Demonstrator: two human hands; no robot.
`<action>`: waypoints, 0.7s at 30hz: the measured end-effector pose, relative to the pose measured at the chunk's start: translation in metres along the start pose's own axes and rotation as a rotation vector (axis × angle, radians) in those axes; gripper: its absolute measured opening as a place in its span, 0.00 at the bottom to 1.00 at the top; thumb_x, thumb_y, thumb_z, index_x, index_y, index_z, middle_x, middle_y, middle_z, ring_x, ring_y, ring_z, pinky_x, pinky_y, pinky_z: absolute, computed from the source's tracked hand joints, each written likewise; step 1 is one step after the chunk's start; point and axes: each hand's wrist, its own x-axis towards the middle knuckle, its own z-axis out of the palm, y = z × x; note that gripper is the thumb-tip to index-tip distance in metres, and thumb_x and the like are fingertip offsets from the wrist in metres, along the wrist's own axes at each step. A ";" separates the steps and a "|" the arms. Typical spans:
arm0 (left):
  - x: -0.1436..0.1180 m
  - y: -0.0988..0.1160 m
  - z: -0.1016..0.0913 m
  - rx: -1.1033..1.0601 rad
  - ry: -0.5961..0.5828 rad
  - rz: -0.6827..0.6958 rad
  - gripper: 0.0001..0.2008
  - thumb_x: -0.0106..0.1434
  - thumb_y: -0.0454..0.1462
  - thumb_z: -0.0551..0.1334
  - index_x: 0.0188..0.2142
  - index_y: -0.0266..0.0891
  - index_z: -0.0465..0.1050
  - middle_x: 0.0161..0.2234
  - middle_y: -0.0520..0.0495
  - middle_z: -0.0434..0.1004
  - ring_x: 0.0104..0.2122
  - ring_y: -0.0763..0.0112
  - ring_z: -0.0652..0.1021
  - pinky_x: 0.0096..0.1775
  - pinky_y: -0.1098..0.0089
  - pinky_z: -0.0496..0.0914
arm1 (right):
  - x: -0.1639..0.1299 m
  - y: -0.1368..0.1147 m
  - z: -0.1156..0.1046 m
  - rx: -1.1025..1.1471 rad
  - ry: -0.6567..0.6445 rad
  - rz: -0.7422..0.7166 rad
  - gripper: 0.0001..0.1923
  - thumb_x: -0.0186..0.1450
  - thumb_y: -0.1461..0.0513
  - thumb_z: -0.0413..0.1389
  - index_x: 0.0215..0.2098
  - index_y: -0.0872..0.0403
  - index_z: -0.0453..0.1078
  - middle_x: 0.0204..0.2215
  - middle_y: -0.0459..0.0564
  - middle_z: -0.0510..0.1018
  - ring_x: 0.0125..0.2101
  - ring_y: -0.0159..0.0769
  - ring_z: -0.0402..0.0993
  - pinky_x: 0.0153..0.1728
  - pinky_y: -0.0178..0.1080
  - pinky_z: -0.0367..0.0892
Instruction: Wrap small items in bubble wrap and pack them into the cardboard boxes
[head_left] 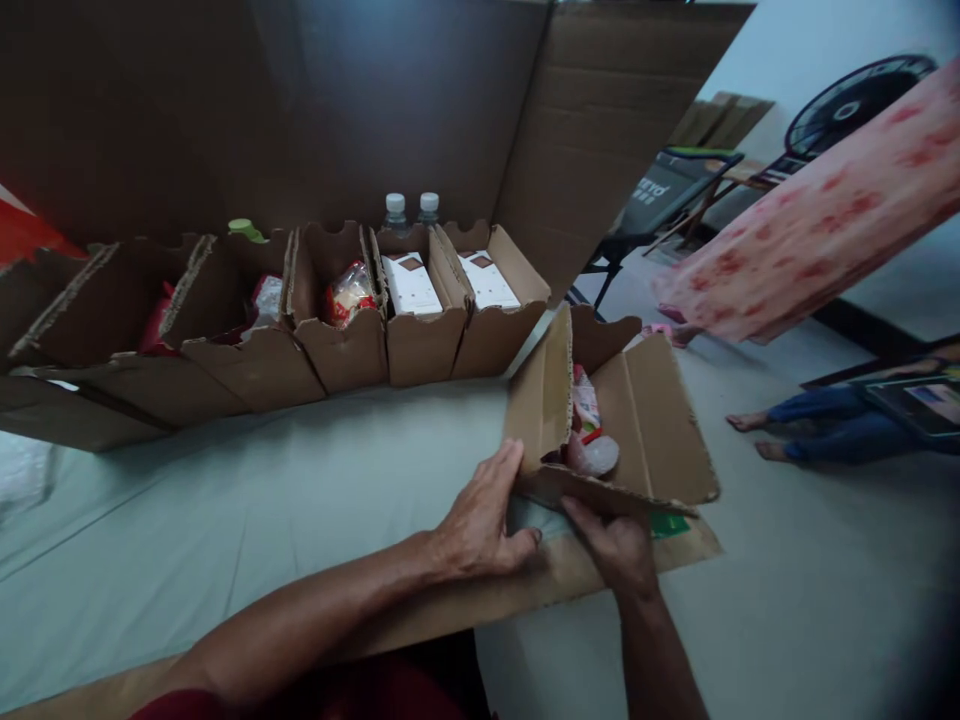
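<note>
The left hand point(480, 520) is spread, its fingertips against the near left corner of an open-topped brown corrugated cardboard box point(671, 425), its thumb standing clear. The right hand point(619, 550) has its fingers at the lower edge of the box's near wall; from here I can't tell how tightly they close. The box sits at the right end of the table, apart from the others.

I'd judge it light for its bulk, the walls dry and fairly stiff, the slanted right side likelier to flex. The safest hold would be one hand beneath the bottom edge and one flat on the left wall; pinching a rim could crease it. Inside lie a whitish, translucent wrapped lump point(596, 455), probably soft, and a pink-and-white printed packet point(586, 400).

Farther off, on the pale green cloth point(337, 470), stands a row of brown cardboard bins point(424, 350). The two rightmost each hold a white carton with a brown design point(411, 283); the next, a clear-and-red plastic packet point(351, 295); then a silvery clear wrapper point(268, 300), and something red point(156, 325). Two clear bottles with white caps point(395, 210) rise behind the row.
</note>
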 end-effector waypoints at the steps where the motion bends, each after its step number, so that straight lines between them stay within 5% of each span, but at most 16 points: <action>1: 0.009 0.000 0.000 -0.002 -0.034 0.004 0.54 0.57 0.43 0.67 0.75 0.36 0.38 0.75 0.32 0.43 0.74 0.42 0.49 0.70 0.41 0.51 | 0.011 0.003 -0.007 0.036 -0.020 0.006 0.18 0.54 0.46 0.67 0.33 0.50 0.82 0.33 0.54 0.87 0.38 0.53 0.84 0.46 0.50 0.78; 4: 0.033 -0.004 -0.008 0.042 -0.089 0.016 0.53 0.56 0.42 0.67 0.74 0.34 0.42 0.74 0.30 0.46 0.73 0.41 0.52 0.70 0.42 0.53 | 0.058 0.009 -0.022 0.112 -0.068 0.022 0.20 0.52 0.49 0.69 0.36 0.52 0.81 0.36 0.54 0.87 0.39 0.51 0.84 0.46 0.50 0.78; 7: 0.026 -0.014 -0.024 0.175 -0.034 0.034 0.45 0.59 0.38 0.65 0.73 0.37 0.49 0.73 0.31 0.53 0.71 0.42 0.58 0.69 0.41 0.56 | 0.117 0.010 -0.027 0.132 -0.118 0.015 0.22 0.47 0.51 0.71 0.37 0.52 0.80 0.37 0.53 0.87 0.40 0.50 0.83 0.46 0.50 0.77; 14: -0.094 -0.045 -0.079 0.671 0.315 0.006 0.35 0.65 0.32 0.58 0.70 0.47 0.56 0.68 0.38 0.64 0.70 0.45 0.61 0.62 0.39 0.67 | 0.229 0.006 -0.010 0.237 -0.270 -0.015 0.30 0.42 0.53 0.73 0.42 0.51 0.78 0.46 0.53 0.85 0.49 0.52 0.79 0.53 0.51 0.74; 18: -0.147 -0.049 -0.107 0.850 0.493 -0.072 0.30 0.69 0.35 0.58 0.69 0.49 0.58 0.65 0.39 0.68 0.68 0.44 0.64 0.59 0.39 0.71 | 0.255 0.006 0.002 0.273 -0.319 -0.027 0.28 0.42 0.55 0.74 0.41 0.51 0.78 0.47 0.52 0.84 0.52 0.53 0.77 0.56 0.52 0.72; 21: -0.167 -0.052 -0.115 0.921 0.512 -0.113 0.28 0.69 0.36 0.58 0.68 0.48 0.61 0.64 0.38 0.69 0.68 0.42 0.64 0.57 0.38 0.72 | 0.259 0.008 0.007 0.290 -0.323 -0.033 0.28 0.42 0.55 0.74 0.41 0.51 0.77 0.47 0.51 0.84 0.53 0.52 0.77 0.59 0.52 0.70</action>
